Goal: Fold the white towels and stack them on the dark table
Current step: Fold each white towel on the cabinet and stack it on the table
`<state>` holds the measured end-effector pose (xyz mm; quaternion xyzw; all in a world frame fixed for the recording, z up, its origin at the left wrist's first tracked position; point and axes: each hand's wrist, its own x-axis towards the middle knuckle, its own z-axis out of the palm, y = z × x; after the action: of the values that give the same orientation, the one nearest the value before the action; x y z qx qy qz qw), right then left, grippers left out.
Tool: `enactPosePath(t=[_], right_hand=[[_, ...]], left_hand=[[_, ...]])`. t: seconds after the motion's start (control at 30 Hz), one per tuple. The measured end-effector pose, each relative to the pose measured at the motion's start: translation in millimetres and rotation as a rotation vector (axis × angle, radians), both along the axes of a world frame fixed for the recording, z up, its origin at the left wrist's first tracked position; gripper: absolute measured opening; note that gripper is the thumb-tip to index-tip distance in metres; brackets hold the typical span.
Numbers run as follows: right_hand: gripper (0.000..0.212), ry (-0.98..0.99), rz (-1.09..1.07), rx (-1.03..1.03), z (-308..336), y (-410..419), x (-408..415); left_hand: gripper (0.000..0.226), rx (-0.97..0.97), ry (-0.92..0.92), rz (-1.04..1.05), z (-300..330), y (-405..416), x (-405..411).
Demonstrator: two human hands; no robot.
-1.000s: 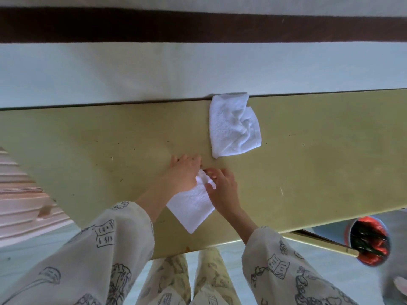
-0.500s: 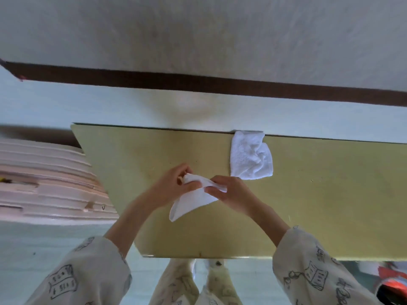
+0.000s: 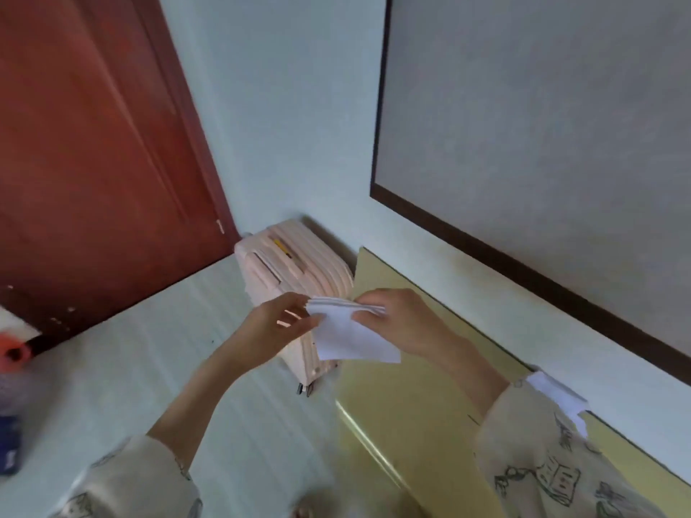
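A folded white towel (image 3: 346, 336) hangs in the air between both hands, past the left end of the yellow-green table (image 3: 404, 405). My left hand (image 3: 276, 325) pinches its left upper corner. My right hand (image 3: 400, 317) grips its upper right edge. The towel's folded layers show along the top edge and its lower part hangs free. A second white towel (image 3: 561, 398) lies on the table by the wall, mostly hidden behind my right sleeve. No dark table is in view.
A pale pink ribbed suitcase (image 3: 295, 278) stands on the floor right behind the held towel, against the wall. A red-brown door (image 3: 93, 151) fills the left. A dark-framed panel (image 3: 542, 143) hangs on the right wall. An orange and blue object (image 3: 11, 368) sits at the far left edge.
Both hands lifted the folded towel off the yellow-green table and carried it left. The view swung left with them, so the door and suitcase now show and the table sits at the right.
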<state>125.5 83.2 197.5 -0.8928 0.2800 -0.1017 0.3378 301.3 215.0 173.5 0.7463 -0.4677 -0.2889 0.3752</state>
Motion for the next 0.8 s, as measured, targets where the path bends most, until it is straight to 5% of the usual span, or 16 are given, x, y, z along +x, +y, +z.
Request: enactPosePath(t=[0.23, 0.53, 0.8], right_hand=[[0.021, 0.001, 0.371, -0.133, 22, 134, 127], [0.009, -0.052, 0.762, -0.113, 48, 406, 273], [0.017, -0.132, 0.920, 0.024, 36, 629, 352]], left_hand=[[0.034, 0.044, -0.067, 0.421, 26, 207, 58], [0.025, 0.020, -0.070, 0.938, 37, 534, 81], [0.026, 0.082, -0.084, 1.114, 29, 738, 109]])
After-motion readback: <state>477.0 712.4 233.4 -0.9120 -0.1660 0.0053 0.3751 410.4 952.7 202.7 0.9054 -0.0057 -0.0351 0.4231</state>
